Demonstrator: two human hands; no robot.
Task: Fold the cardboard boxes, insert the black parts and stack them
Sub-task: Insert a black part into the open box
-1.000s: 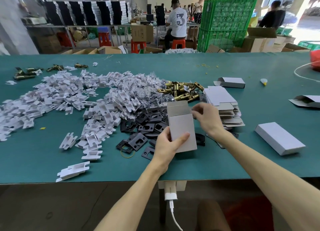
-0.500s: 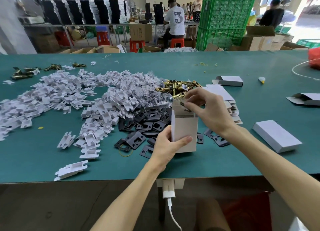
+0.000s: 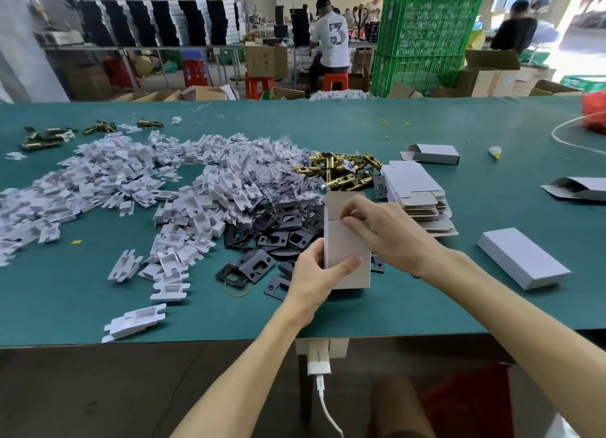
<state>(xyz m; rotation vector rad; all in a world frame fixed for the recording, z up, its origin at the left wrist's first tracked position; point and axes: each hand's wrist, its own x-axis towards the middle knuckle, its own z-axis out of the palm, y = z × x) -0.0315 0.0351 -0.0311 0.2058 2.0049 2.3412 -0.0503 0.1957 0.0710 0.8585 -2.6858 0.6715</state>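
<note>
Now, box [image 3: 347, 257]: stands upright on the table [image 3: 426, 300], close to the near edge and about midway along it, its top flap raised
Left hand [image 3: 314, 280]: grips the lower half of the box, thumb pressed across the front face, fingers [image 3: 317, 252] wrapped round the left side
Right hand [image 3: 390, 234]: at the top of the box, fingers [image 3: 352, 209] curled and clamped with the thumb on the upper edge of the front wall, just under the flap
Black parts [image 3: 282, 227]: loose heap lying flat, touching the box's left side and reaching behind it
Flat blanks [image 3: 413, 188]: fanned stack just behind the right hand
Closed box [image 3: 521, 257]: lies flat toward the right edge, well apart from the hands
White inserts [image 3: 131, 182]: wide spill across the left half, up to the black parts
Brass latches [image 3: 341, 172]: small heap beyond the box, between the inserts and the blanks
</note>
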